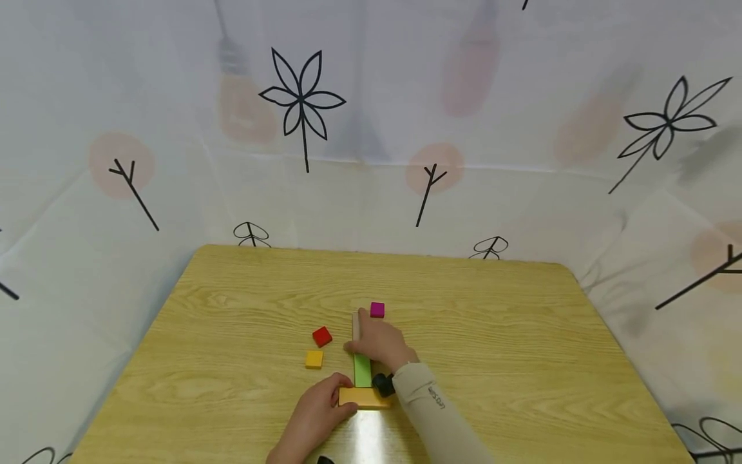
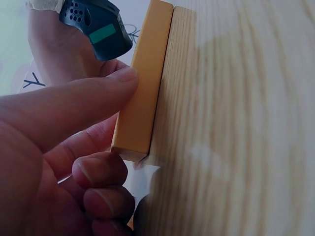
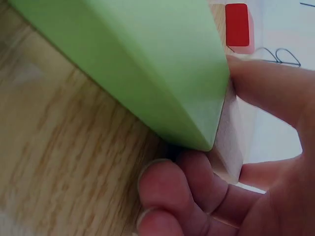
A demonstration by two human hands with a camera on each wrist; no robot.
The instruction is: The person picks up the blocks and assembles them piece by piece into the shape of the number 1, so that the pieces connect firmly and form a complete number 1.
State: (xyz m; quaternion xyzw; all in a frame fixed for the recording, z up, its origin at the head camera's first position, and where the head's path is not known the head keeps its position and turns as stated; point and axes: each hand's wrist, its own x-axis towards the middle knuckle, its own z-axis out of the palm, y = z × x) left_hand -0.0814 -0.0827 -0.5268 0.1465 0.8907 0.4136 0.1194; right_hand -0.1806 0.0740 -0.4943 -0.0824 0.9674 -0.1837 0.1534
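The orange block [image 1: 364, 398] lies crosswise at the lower middle of the head view, its left end pinched between the thumb and fingers of the left hand [image 1: 315, 412]. Above it, in line up the frame, stands the green block [image 1: 362, 370], its lower end meeting or nearly meeting the orange one. A pale wooden block [image 1: 356, 327] adjoins the green block's upper end; the right hand [image 1: 382, 341] grips it, thumb on the left side, other fingers around the far end and right side. The hands are apart from each other. Left of the pale block lie a red block [image 1: 322, 336] and, lower, a yellow block [image 1: 314, 359]; a magenta block [image 1: 377, 310] sits just above the right hand. All rest on a wood-grain table [image 1: 493, 335], with a patterned cloth [image 1: 377, 142] filling the upper frame.
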